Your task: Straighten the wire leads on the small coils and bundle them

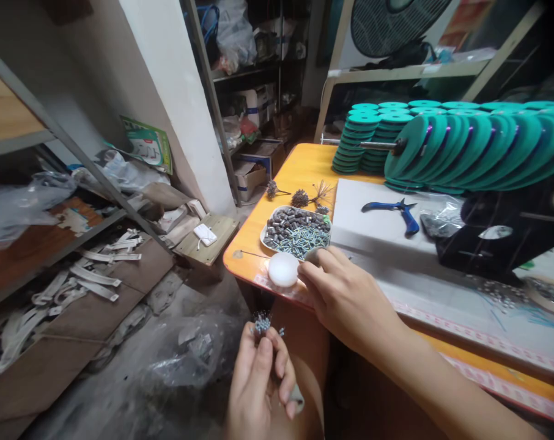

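My left hand (254, 385) is low in front of the table, closed round a bunch of thin stems tipped with small blue-grey beads (262, 324). A grey finger cover (296, 398) is on one of its fingers. My right hand (345, 293) is over the table's front edge with fingers pinched together; what they hold, if anything, is hidden. Beside its fingertips is a round white disc (283, 270). Just behind lies a shallow white tray (262, 237) with dark grey pieces (288, 223) and small blue-green tube beads (299, 241).
Dark bristly clusters (299, 198) lie behind the tray on the yellow table (244, 250). Blue-handled pliers (391, 209) rest on a white board (373, 244). Green discs (479, 146) are stacked and racked at the back right. Shelves (116, 195) and plastic bags (189, 348) are at left.
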### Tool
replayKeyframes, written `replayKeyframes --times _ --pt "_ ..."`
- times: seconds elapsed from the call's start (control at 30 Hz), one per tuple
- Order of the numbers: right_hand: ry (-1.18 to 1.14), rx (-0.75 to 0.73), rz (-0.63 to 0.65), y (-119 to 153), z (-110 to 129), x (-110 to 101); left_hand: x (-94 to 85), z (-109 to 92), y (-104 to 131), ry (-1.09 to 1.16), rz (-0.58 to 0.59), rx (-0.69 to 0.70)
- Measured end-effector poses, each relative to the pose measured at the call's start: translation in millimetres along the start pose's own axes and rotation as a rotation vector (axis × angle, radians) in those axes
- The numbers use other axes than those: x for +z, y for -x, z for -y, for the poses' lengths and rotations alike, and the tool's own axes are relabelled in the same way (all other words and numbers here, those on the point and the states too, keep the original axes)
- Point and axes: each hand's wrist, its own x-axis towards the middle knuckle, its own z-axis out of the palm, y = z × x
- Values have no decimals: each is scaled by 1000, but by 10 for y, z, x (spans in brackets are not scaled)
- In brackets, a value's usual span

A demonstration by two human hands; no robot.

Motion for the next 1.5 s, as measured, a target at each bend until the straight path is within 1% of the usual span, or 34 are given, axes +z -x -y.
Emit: replayKeyframes --times 0.1,0.23,0.3,0.4,0.53,0.63,0.77,0.83,0.87,0.97,1.03,1.1,1.17,1.27,1.33,1.43,1.5 --pt "-15 11 11 10 5 -12 0 8 -11 -21 -7 72" --pt "-78 29 -20 73 1 -104 14 12 -47 -19 40 151" --pt "-148 48 -45 103 1 -131 32 10 -66 -8 60 176" --pt "-229 64 -86 127 -5 -89 70 0 -81 0 75 192" --pt "-214 28 -80 168 -5 5 117 -21 -74 -13 65 197" --pt "-245 27 -99 256 46 -45 142 -25 -69 -2 95 202" --pt "-501 118 -209 423 196 -199 168 14 -61 10 129 185" --pt "-668 167 -227 498 275 -229 190 50 -46 36 119 163" --pt "-763 190 -226 528 310 -226 208 68 -34 41 91 148" --pt "-1053 268 -197 590 383 -173 293 105 10 18 -86 95" --pt "-1129 316 -188 609 404 -141 366 119 41 6 -175 89" --pt "-1066 336 -205 614 409 -135 430 135 66 -18 -233 113" --pt "-924 335 -256 614 405 -149 475 163 79 -71 -290 151" --pt "-765 323 -332 621 401 -171 513 235 87 -99 -297 196" --pt "-735 312 -366 637 408 -169 533 299 96 -4 -304 173" --pt "-720 282 -412 690 427 -140 567 375 118 218 -406 82" --pt "-687 243 -428 753 435 -99 585 380 122 314 -426 16"
